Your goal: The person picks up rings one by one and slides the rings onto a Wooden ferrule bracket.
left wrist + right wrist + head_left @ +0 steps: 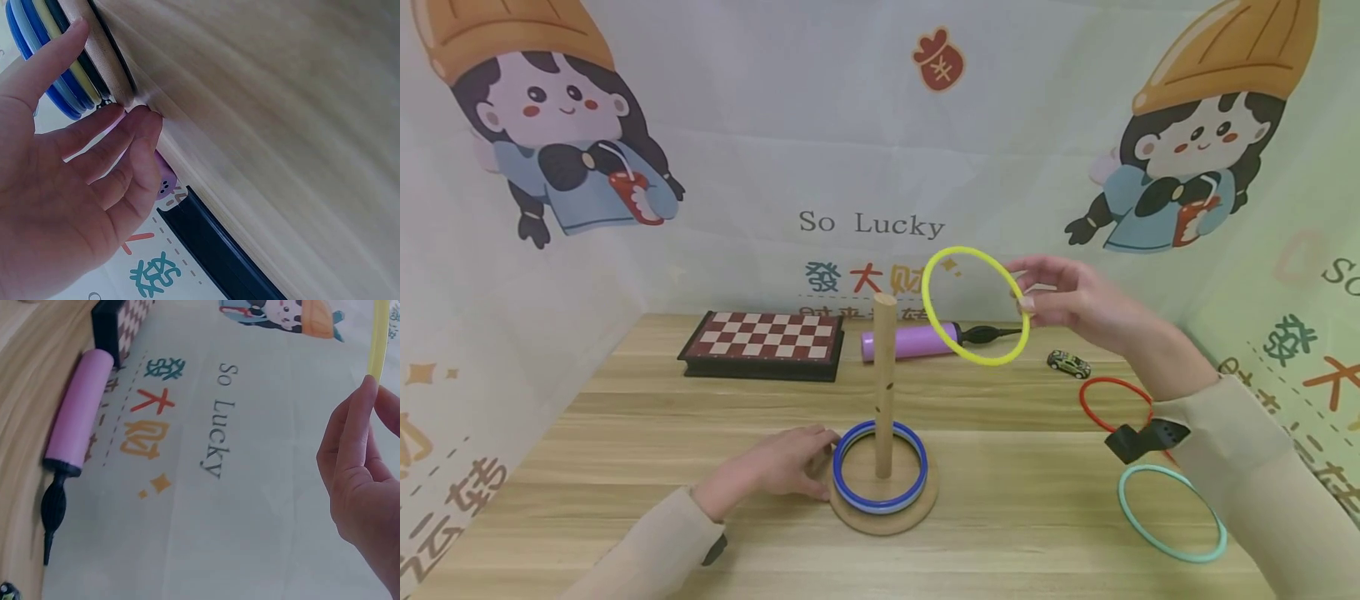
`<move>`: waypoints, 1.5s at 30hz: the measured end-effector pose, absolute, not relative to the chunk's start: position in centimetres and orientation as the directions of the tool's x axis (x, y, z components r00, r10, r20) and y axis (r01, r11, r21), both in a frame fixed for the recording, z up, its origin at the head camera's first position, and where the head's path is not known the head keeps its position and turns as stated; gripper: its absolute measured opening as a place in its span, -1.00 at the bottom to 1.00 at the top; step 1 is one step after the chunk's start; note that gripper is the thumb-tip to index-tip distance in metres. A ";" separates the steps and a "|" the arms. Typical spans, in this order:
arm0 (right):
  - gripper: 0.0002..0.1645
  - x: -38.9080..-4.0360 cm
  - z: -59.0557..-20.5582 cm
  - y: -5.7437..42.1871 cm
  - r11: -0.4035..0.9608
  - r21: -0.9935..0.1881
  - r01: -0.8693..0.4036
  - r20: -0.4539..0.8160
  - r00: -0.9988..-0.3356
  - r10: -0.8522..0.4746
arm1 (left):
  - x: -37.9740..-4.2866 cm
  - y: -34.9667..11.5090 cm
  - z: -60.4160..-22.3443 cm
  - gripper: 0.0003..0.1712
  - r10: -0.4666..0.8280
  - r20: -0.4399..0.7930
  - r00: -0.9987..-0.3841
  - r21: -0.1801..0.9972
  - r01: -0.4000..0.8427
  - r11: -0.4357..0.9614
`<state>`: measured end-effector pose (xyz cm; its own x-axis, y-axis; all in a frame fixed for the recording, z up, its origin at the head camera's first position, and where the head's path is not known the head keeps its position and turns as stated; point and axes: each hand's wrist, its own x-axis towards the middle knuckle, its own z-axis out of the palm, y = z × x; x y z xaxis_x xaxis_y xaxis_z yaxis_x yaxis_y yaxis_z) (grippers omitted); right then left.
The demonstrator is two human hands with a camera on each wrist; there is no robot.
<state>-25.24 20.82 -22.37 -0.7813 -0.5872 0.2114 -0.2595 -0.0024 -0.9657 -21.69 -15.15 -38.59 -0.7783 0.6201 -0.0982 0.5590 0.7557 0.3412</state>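
My right hand (1060,296) pinches a yellow ring (923,292) by its right edge, raised to the right of the wooden peg (884,375). The right wrist view shows the ring (379,344) between the thumb and fingers of the hand (362,469). My left hand (778,462) holds the round base (887,525) of the peg stand at its left rim, thumb nearer me. In the left wrist view, the hand (81,169) has its thumb and curled fingertips at the base's edge (106,53). Several stacked rings, a blue one (837,479) on top, lie around the peg.
A red ring (1105,382) and a mint ring (1180,556) lie on the right, near my right sleeve. Behind stand a checkered board box (760,346), a purple hand pump (910,342) and a toy car (1069,363). A printed cloth (760,167) hangs behind the table.
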 end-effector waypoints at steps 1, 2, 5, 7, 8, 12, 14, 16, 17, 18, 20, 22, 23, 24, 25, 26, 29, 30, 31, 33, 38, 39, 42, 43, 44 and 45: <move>-0.61 -25.2 -22.1 20.5 -0.022 -0.968 -0.251 0.215 -0.780 -0.587 | -21.7 -15.2 -38.6 -0.24 0.617 -0.100 -0.780 0.342 0.555 0.758; -0.61 -25.2 -21.8 20.3 -0.036 -0.969 -0.243 0.217 -0.780 -0.587 | -21.7 -15.2 -38.6 -0.24 0.617 -0.102 -0.780 0.342 0.555 0.758; -0.62 -25.1 -20.9 19.4 -0.058 -0.973 -0.224 0.216 -0.782 -0.585 | -21.8 -15.2 -38.7 -0.24 0.616 -0.107 -0.780 0.343 0.553 0.759; -0.62 -25.0 -20.3 18.7 -0.060 -0.974 -0.216 0.210 -0.784 -0.583 | -21.8 -15.2 -38.6 -0.24 0.618 -0.108 -0.779 0.342 0.555 0.759; -0.62 -24.9 -20.0 18.3 -0.058 -0.975 -0.214 0.207 -0.785 -0.583 | -21.8 -15.2 -38.6 -0.24 0.619 -0.107 -0.778 0.341 0.556 0.758; -0.61 -24.8 -19.3 16.7 -0.065 -0.977 -0.201 0.200 -0.785 -0.586 | -21.7 -15.1 -38.5 -0.25 0.613 -0.110 -0.782 0.345 0.549 0.761; -0.60 -24.8 -19.1 15.9 -0.069 -0.979 -0.193 0.196 -0.782 -0.592 | -21.7 -15.1 -38.4 -0.25 0.612 -0.112 -0.783 0.347 0.546 0.762; -0.59 -24.9 -19.1 15.1 -0.072 -0.980 -0.187 0.193 -0.781 -0.594 | -21.7 -15.1 -38.4 -0.25 0.612 -0.114 -0.783 0.348 0.545 0.763; -0.59 -24.9 -19.1 14.7 -0.067 -0.980 -0.189 0.191 -0.781 -0.594 | -21.7 -15.1 -38.4 -0.25 0.613 -0.114 -0.782 0.347 0.547 0.762; -0.59 -24.9 -19.2 14.4 -0.063 -0.980 -0.188 0.188 -0.780 -0.596 | -21.7 -15.0 -38.4 -0.25 0.614 -0.114 -0.781 0.346 0.548 0.761; -0.57 -25.0 -19.5 13.7 -0.039 -0.980 -0.196 0.181 -0.784 -0.594 | -21.7 -15.0 -38.4 -0.25 0.613 -0.116 -0.781 0.345 0.547 0.763; -0.55 -25.0 -19.9 13.2 -0.002 -0.979 -0.204 0.166 -0.790 -0.591 | -21.8 -15.1 -38.4 -0.24 0.608 -0.121 -0.785 0.344 0.541 0.767; -0.53 -25.0 -20.2 12.9 0.017 -0.979 -0.205 0.156 -0.795 -0.587 | -21.8 -15.1 -38.4 -0.24 0.605 -0.122 -0.787 0.345 0.538 0.769; -0.52 -24.9 -20.5 12.7 0.035 -0.979 -0.203 0.145 -0.801 -0.581 | -21.8 -15.1 -38.5 -0.24 0.603 -0.125 -0.788 0.347 0.535 0.771; -0.50 -24.9 -20.8 12.6 0.055 -0.978 -0.202 0.135 -0.808 -0.574 | -21.8 -15.1 -38.5 -0.24 0.600 -0.127 -0.790 0.348 0.531 0.773; -0.49 -24.9 -21.1 12.4 0.070 -0.977 -0.200 0.126 -0.814 -0.568 | -21.8 -15.1 -38.6 -0.24 0.600 -0.128 -0.789 0.346 0.532 0.773; -0.47 -25.0 -22.2 12.1 0.092 -0.979 -0.182 0.101 -0.826 -0.554 | -21.9 -15.2 -38.6 -0.23 0.606 -0.125 -0.786 0.342 0.539 0.770; -0.47 -25.0 -22.5 12.0 0.099 -0.979 -0.176 0.094 -0.830 -0.549 | -21.9 -15.2 -38.6 -0.23 0.606 -0.124 -0.786 0.338 0.540 0.770; -0.47 -25.0 -22.9 12.0 0.100 -0.981 -0.168 0.087 -0.833 -0.547 | -21.9 -15.2 -38.7 -0.23 0.608 -0.123 -0.784 0.336 0.544 0.769; -0.48 -25.2 -23.8 11.9 0.102 -0.982 -0.156 0.076 -0.836 -0.543 | -21.9 -15.2 -38.7 -0.24 0.614 -0.119 -0.781 0.337 0.550 0.765; -0.48 -25.5 -26.1 12.1 0.121 -0.980 -0.157 0.066 -0.835 -0.547 | -21.9 -15.2 -38.7 -0.25 0.615 -0.114 -0.781 0.337 0.552 0.763; -0.48 -25.6 -26.5 12.1 0.130 -0.979 -0.156 0.061 -0.834 -0.548 | -21.9 -15.2 -38.7 -0.25 0.613 -0.114 -0.781 0.334 0.551 0.765; -0.48 -25.6 -27.7 12.3 0.155 -0.977 -0.144 0.038 -0.839 -0.543 | -21.9 -15.2 -38.7 -0.25 0.619 -0.112 -0.778 0.330 0.558 0.761; -0.47 -25.6 -28.0 12.3 0.163 -0.977 -0.139 0.029 -0.839 -0.543 | -21.9 -15.2 -38.7 -0.25 0.620 -0.112 -0.777 0.332 0.558 0.760; -0.48 -25.6 -28.4 12.3 0.164 -0.977 -0.135 0.023 -0.837 -0.546 | -21.9 -15.2 -38.7 -0.25 0.623 -0.108 -0.775 0.333 0.562 0.757; -0.48 -25.6 -28.8 12.3 0.168 -0.977 -0.131 0.018 -0.836 -0.549 | -21.9 -15.2 -38.7 -0.25 0.626 -0.106 -0.773 0.334 0.565 0.755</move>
<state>-25.61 12.33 -28.79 -0.8358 -0.5488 0.0177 -0.1308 0.1677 -0.9771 -21.94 -15.19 -38.74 -0.7729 0.6256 -0.1059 0.5649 0.7545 0.3341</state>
